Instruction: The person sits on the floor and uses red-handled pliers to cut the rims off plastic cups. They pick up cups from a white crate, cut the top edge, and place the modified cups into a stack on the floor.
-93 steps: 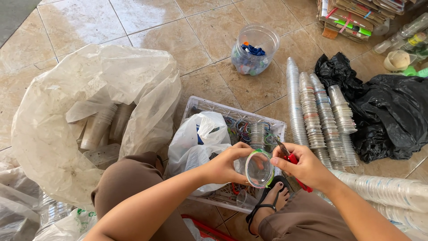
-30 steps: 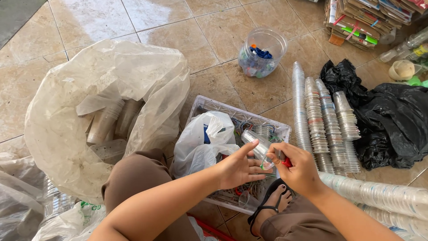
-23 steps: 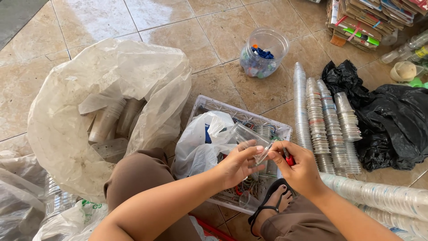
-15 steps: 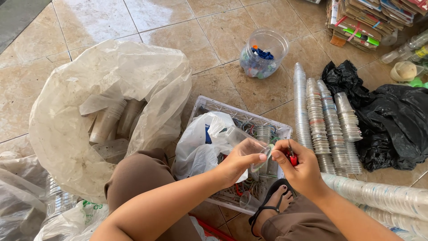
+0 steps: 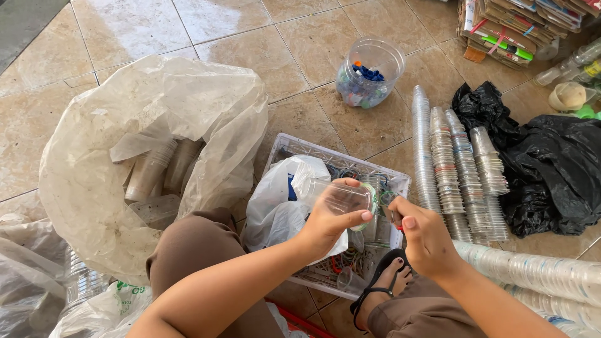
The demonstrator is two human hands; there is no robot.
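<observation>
Left hand (image 5: 330,220) grips clear plastic cup (image 5: 341,198) | right hand (image 5: 424,236) pinches small red-handled tool (image 5: 398,224)

Bare forearms, no sleeves — left hand (image 5: 328,219) and right hand (image 5: 426,235) with dark-painted nails; brown trousers (image 5: 200,250), black strappy sandal (image 5: 379,291) beside them.

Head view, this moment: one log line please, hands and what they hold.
left hand: grips clear plastic cup on its side | right hand: pinches small red-handled tool by cup rim | below: white crate
</observation>
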